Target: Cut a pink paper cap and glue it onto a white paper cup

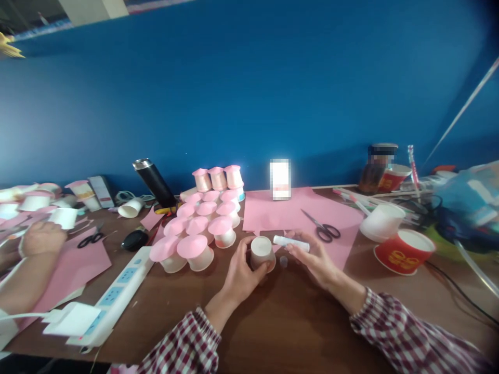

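Observation:
My left hand [244, 272] is closed around a white paper cup [262, 249], which stands upside down with its base facing up. In my right hand [314, 259] is a white glue stick [291, 243], held between thumb and fingers just right of the cup. A small translucent cap [284, 262] lies on the table between the two hands. Left of my left hand stand several upturned cups with pink paper tops [195, 246], packed in rows. Pink paper [268, 210] lies behind the cup, and black-handled scissors [325, 228] rest on it.
A white power strip [120, 291] crosses the table at left, near a black mouse [134, 240] and a black thermos [155, 182]. Red paper cup [405, 252] stands at right. At far left a co-worker's hand [42, 239] is beside other cups. A blue partition [249, 93] rises behind.

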Motion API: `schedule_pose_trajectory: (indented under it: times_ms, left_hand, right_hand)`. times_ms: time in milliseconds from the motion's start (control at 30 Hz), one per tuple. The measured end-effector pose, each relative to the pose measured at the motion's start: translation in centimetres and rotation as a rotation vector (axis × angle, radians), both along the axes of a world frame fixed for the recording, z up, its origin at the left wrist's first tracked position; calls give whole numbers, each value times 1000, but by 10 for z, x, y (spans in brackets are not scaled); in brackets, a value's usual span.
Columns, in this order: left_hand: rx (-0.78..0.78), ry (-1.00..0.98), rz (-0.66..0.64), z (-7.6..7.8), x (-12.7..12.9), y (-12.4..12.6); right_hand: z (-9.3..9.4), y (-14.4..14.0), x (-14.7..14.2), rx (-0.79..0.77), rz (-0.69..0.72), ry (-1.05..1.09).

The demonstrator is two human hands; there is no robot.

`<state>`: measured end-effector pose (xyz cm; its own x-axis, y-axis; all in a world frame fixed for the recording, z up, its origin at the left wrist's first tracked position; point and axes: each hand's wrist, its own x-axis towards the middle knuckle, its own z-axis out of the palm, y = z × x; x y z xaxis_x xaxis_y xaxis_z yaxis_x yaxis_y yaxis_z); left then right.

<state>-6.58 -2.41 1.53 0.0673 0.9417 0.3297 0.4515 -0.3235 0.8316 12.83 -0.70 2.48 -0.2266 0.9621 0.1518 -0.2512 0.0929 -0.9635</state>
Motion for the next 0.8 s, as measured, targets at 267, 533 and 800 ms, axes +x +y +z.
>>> schedule_pose_trajectory:
  times_ms: [267, 533, 800]
  left_hand:
    - [-37, -19, 31, 0, 3, 1]
    - [-25, -14, 20, -4, 2, 2]
    - [-30, -9, 20, -4, 1, 1]
  right_hand:
    - [6, -10, -6, 179, -178, -258]
    - [4, -17, -8, 297, -231, -394]
    - [-1, -16, -6, 367, -210, -488]
